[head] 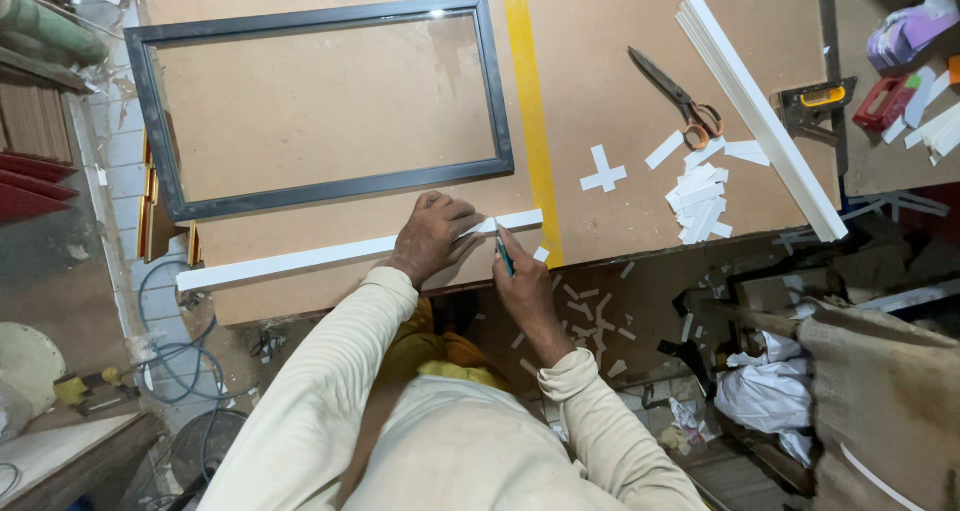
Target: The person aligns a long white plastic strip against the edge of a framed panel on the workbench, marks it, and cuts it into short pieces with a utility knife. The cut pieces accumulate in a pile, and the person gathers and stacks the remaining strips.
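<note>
- Two hands are working at the near edge of a brown board table (640, 91), seen from above.
- Right hand (525, 281) is gripping a thin teal-handled blade or pen (503, 251), fingers clenched around it, tip touching a long white strip (300, 259).
- Left hand (432, 236) is pressing flat on that strip, fingers spread and curled over it, pinning it rather than grasping it.
- White strip is lying along the table's near edge; it looks light, thin and fairly stiff, likely to slide unless held down close to the tip.
- Beyond it, a dark rectangular frame (500, 101) is lying flat, just apart from the strip.
- Farther right, small white offcuts (697, 196), orange-handled scissors (670, 93) and a bundle of long white strips (760, 111) are resting on the table.
</note>
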### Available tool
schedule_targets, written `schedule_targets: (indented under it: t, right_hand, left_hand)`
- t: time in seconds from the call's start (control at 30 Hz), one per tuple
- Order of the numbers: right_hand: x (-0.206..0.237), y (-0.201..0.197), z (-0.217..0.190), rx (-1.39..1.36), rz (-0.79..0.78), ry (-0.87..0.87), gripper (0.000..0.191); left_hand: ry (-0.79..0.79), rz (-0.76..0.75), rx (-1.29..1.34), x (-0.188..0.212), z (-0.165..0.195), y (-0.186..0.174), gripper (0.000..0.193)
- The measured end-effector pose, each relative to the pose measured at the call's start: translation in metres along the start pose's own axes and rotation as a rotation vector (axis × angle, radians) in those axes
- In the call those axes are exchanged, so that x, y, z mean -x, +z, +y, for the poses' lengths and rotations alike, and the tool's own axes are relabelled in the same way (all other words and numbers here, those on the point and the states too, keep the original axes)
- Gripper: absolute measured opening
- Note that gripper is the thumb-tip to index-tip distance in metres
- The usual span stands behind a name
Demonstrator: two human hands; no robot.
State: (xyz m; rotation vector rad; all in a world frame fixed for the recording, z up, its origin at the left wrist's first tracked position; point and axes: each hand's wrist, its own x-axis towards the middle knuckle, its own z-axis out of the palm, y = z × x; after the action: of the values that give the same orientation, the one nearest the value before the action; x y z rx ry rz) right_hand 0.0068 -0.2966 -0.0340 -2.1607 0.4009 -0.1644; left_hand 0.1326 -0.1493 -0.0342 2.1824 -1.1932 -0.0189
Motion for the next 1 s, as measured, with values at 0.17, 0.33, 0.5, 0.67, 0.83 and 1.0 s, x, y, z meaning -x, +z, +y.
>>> schedule_targets:
  t: [0.17,0.33,0.5,0.67,0.83,1.0]
  right_hand:
    - [-0.004,0.000,0.000,0.008,-0.036,0.071,0.047]
    - [-0.008,-0.003,-0.003,0.041,-0.088,0.237,0.050]
    - [0.005,-0.006,0.001,0.082,-0.043,0.184,0.049]
    - [0.019,-0.001,0.008,0.080,-0.026,0.163,0.048]
    - [0.031,0.000,0.008,0.161,-0.050,0.210,0.049]
    - [0.017,0.000,0.004,0.051,0.074,0.078,0.047]
  left_hand:
    - [0.012,0.013,-0.006,0.000,-0.002,-0.001,0.029]
    - [-0.010,0.003,0.005,-0.003,0.000,0.003,0.031]
    - [0.003,0.031,-0.005,-0.006,0.005,0.009,0.029]
    - [-0.018,0.030,0.018,-0.005,0.004,0.006,0.027]
    - [0.033,0.041,-0.007,-0.004,0.002,0.003,0.029]
    - [0.037,0.044,0.010,-0.002,-0.003,0.002,0.030]
